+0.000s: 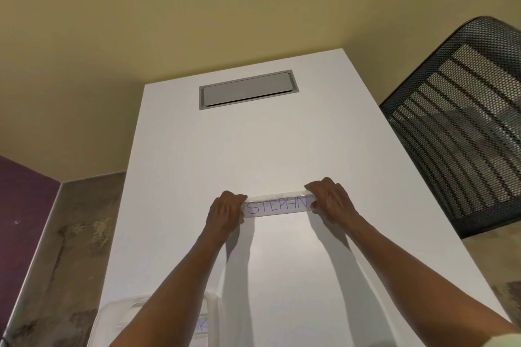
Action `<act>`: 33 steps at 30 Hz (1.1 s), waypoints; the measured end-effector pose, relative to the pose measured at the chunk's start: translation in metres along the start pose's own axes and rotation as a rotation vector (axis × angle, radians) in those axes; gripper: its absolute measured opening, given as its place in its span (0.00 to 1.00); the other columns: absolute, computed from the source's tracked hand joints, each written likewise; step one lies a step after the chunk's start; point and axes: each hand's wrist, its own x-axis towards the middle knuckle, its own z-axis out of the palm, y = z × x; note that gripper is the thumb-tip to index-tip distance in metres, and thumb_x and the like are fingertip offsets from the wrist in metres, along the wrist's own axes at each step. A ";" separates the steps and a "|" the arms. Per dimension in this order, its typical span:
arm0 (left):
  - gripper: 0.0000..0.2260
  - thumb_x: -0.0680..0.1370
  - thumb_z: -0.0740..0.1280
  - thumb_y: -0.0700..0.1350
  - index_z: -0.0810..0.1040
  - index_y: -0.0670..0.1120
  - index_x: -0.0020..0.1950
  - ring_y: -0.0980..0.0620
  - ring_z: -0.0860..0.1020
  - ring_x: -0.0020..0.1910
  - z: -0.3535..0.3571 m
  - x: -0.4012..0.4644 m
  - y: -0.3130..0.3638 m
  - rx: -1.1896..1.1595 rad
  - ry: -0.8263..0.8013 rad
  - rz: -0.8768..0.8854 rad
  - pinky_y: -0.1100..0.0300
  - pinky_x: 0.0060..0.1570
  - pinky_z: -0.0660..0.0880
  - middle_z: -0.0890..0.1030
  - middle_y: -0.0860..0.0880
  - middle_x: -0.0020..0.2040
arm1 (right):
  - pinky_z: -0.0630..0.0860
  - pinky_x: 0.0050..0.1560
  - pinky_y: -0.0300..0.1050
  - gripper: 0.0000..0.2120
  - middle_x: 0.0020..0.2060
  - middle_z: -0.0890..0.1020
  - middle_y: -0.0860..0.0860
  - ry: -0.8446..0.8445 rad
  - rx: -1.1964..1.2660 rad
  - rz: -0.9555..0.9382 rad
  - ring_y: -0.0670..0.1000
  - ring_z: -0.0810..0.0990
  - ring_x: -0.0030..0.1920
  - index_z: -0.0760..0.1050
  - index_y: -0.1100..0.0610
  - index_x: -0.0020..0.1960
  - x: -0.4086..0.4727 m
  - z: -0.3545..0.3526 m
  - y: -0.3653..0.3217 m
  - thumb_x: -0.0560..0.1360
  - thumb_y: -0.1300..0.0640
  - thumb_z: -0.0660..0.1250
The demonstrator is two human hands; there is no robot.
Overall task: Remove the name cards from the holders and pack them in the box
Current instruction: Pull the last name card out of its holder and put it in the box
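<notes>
Left hand [225,213] stretched far forward over the white table [197,149], forearm straight, fingers curled around the left end of the clear holder [277,204]. Right hand [328,200] reaching out the same way, fingers closed over the holder's right end — both hands gripping it, one at each end. Between them, a name card [277,207] sitting inside the holder, blue handwritten letters reading STEPHN facing the camera. Holder low over the middle of the table; touching the surface or just lifted, cannot tell. At lower left, a clear plastic box [118,315] partly behind the left forearm, with what looks like another card with blue writing inside — too hidden to read. Farther back, a grey hatch [248,90] set into the tabletop. At right, a black mesh chair [465,127] beside the table.
</notes>
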 end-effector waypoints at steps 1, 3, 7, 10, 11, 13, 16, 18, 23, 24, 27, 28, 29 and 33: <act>0.18 0.72 0.69 0.38 0.77 0.42 0.62 0.44 0.77 0.58 -0.001 0.002 0.002 0.010 -0.025 -0.001 0.54 0.53 0.75 0.80 0.41 0.53 | 0.73 0.37 0.48 0.25 0.47 0.84 0.55 -0.019 -0.021 -0.023 0.60 0.80 0.43 0.79 0.65 0.54 0.002 0.002 0.001 0.57 0.68 0.78; 0.18 0.73 0.69 0.38 0.77 0.42 0.63 0.43 0.77 0.57 -0.001 0.004 0.003 0.007 -0.035 0.004 0.55 0.54 0.74 0.80 0.39 0.54 | 0.73 0.35 0.48 0.24 0.45 0.84 0.54 -0.059 -0.071 -0.042 0.59 0.80 0.41 0.80 0.63 0.52 0.005 0.006 0.002 0.56 0.67 0.78; 0.17 0.73 0.68 0.41 0.78 0.43 0.62 0.43 0.78 0.55 0.002 0.011 0.003 0.037 -0.047 -0.003 0.54 0.54 0.75 0.79 0.39 0.55 | 0.72 0.33 0.47 0.21 0.36 0.82 0.54 -0.095 -0.093 -0.036 0.59 0.79 0.37 0.80 0.62 0.48 0.010 0.011 0.004 0.55 0.67 0.77; 0.14 0.73 0.67 0.39 0.80 0.40 0.58 0.41 0.80 0.51 0.005 0.014 0.003 0.050 -0.028 0.014 0.52 0.51 0.76 0.80 0.37 0.50 | 0.73 0.33 0.48 0.19 0.34 0.81 0.56 -0.094 -0.086 -0.022 0.59 0.79 0.36 0.80 0.62 0.48 0.012 0.012 0.005 0.58 0.69 0.76; 0.12 0.73 0.67 0.37 0.81 0.40 0.56 0.40 0.80 0.49 0.006 0.015 0.003 0.057 -0.007 0.024 0.52 0.49 0.77 0.81 0.37 0.48 | 0.73 0.34 0.48 0.18 0.35 0.81 0.56 -0.102 -0.077 -0.021 0.60 0.79 0.36 0.80 0.62 0.48 0.012 0.012 0.005 0.59 0.69 0.75; 0.10 0.70 0.70 0.34 0.83 0.40 0.49 0.41 0.81 0.43 0.005 0.016 0.004 0.068 -0.015 0.034 0.53 0.42 0.79 0.82 0.38 0.41 | 0.74 0.36 0.49 0.17 0.35 0.82 0.57 -0.130 -0.057 -0.006 0.60 0.79 0.37 0.80 0.62 0.49 0.015 0.011 0.005 0.61 0.69 0.73; 0.09 0.71 0.69 0.35 0.83 0.42 0.50 0.43 0.81 0.43 0.006 0.020 0.004 0.059 0.016 0.046 0.55 0.43 0.78 0.82 0.40 0.42 | 0.70 0.42 0.49 0.15 0.38 0.83 0.58 -0.187 -0.096 0.042 0.60 0.79 0.42 0.79 0.60 0.53 0.019 0.011 0.005 0.66 0.66 0.69; 0.12 0.75 0.64 0.36 0.82 0.42 0.55 0.42 0.80 0.49 0.007 0.020 0.003 0.032 0.004 0.019 0.55 0.50 0.76 0.82 0.39 0.48 | 0.65 0.41 0.47 0.14 0.39 0.82 0.56 -0.223 -0.139 0.059 0.59 0.78 0.43 0.79 0.57 0.53 0.021 0.011 0.004 0.68 0.64 0.66; 0.12 0.75 0.63 0.36 0.83 0.43 0.54 0.42 0.79 0.48 0.008 0.021 0.000 0.007 0.028 -0.002 0.56 0.50 0.74 0.82 0.40 0.46 | 0.61 0.36 0.44 0.12 0.28 0.79 0.52 -0.218 -0.180 0.044 0.57 0.77 0.33 0.79 0.55 0.41 0.019 0.008 0.001 0.60 0.67 0.70; 0.12 0.76 0.62 0.37 0.82 0.44 0.55 0.43 0.79 0.50 0.008 0.021 -0.002 0.021 0.021 -0.002 0.57 0.51 0.74 0.82 0.41 0.48 | 0.61 0.34 0.43 0.12 0.26 0.78 0.52 -0.195 -0.174 0.024 0.57 0.76 0.30 0.79 0.55 0.38 0.018 0.006 0.000 0.57 0.67 0.72; 0.14 0.79 0.59 0.41 0.81 0.47 0.59 0.44 0.77 0.54 0.003 0.018 -0.004 0.054 0.021 0.001 0.56 0.53 0.72 0.82 0.44 0.53 | 0.59 0.32 0.42 0.11 0.22 0.76 0.51 -0.160 -0.170 0.011 0.55 0.75 0.26 0.76 0.54 0.33 0.018 -0.003 -0.006 0.54 0.64 0.73; 0.14 0.79 0.59 0.41 0.80 0.47 0.60 0.44 0.77 0.55 0.001 0.017 -0.004 0.056 0.023 -0.002 0.56 0.54 0.72 0.82 0.44 0.54 | 0.59 0.33 0.42 0.11 0.23 0.77 0.51 -0.169 -0.177 0.012 0.56 0.75 0.28 0.76 0.54 0.34 0.018 -0.005 -0.008 0.55 0.64 0.73; 0.14 0.79 0.60 0.41 0.80 0.48 0.61 0.44 0.78 0.55 -0.002 0.017 -0.004 0.063 0.025 -0.002 0.57 0.54 0.71 0.82 0.44 0.55 | 0.59 0.35 0.43 0.10 0.26 0.79 0.52 -0.194 -0.180 0.023 0.56 0.77 0.31 0.77 0.54 0.37 0.017 -0.008 -0.010 0.58 0.64 0.73; 0.14 0.77 0.62 0.40 0.81 0.46 0.59 0.43 0.77 0.54 -0.018 0.006 -0.001 0.119 0.025 0.000 0.56 0.52 0.71 0.83 0.44 0.54 | 0.58 0.39 0.44 0.06 0.36 0.83 0.52 -0.180 -0.141 0.064 0.57 0.77 0.41 0.78 0.54 0.42 0.017 -0.023 -0.020 0.67 0.63 0.69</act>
